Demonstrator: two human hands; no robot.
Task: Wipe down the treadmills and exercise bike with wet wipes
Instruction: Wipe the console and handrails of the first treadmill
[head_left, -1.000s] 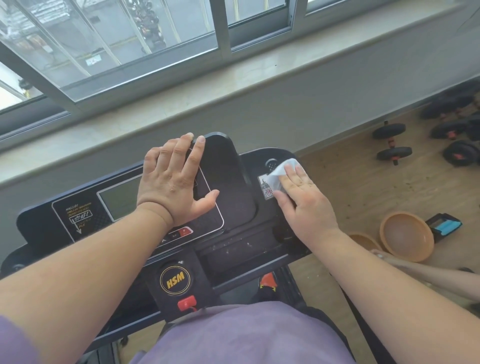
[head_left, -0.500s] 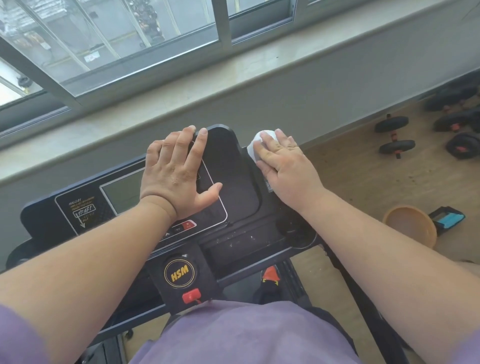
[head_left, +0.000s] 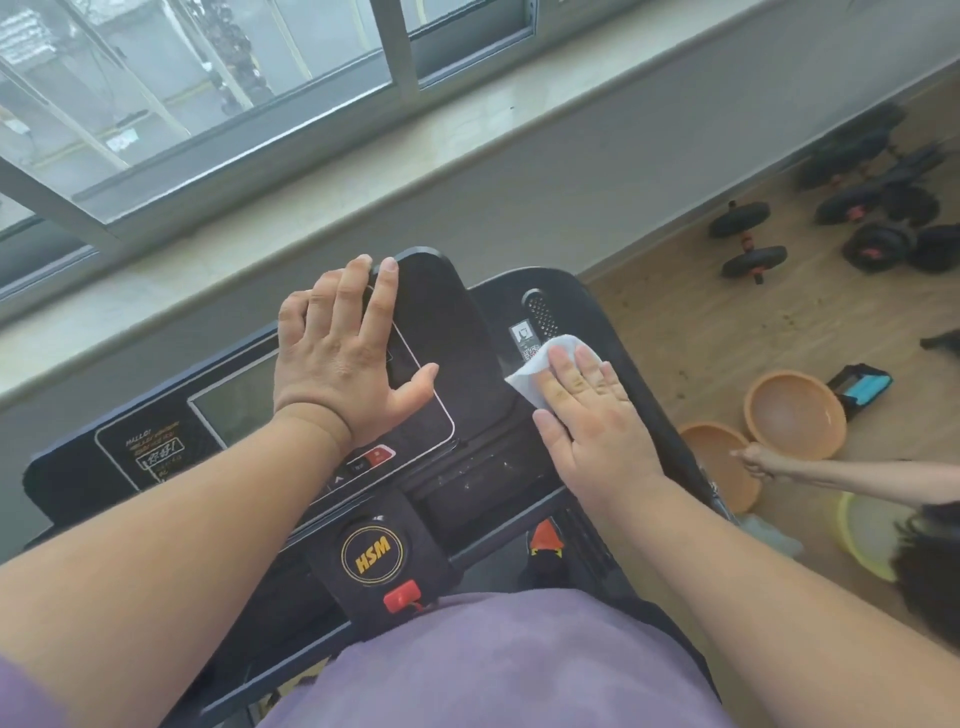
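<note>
A black treadmill console (head_left: 452, 332) with a grey display and a yellow HSM badge fills the middle of the head view. My left hand (head_left: 348, 358) rests flat on the console's centre panel, fingers straight and reaching its far edge. My right hand (head_left: 592, 415) presses a white wet wipe (head_left: 540, 369) flat against the console's right wing, just below a small sticker and a speaker grille. Part of the wipe shows beyond my fingertips; the rest lies under my palm.
A window and a pale sill (head_left: 363, 208) run behind the treadmill. On the wooden floor to the right lie black dumbbells (head_left: 748, 244), orange bowls (head_left: 795, 415), a yellow basin (head_left: 867, 535) and a blue-black pack (head_left: 862, 389). Another person's arm (head_left: 841, 473) reaches in from the right edge.
My right hand slid the wipe from the console's upper inner edge back down and right onto the right wing. My left hand stayed in place. Another person's arm came into view.
</note>
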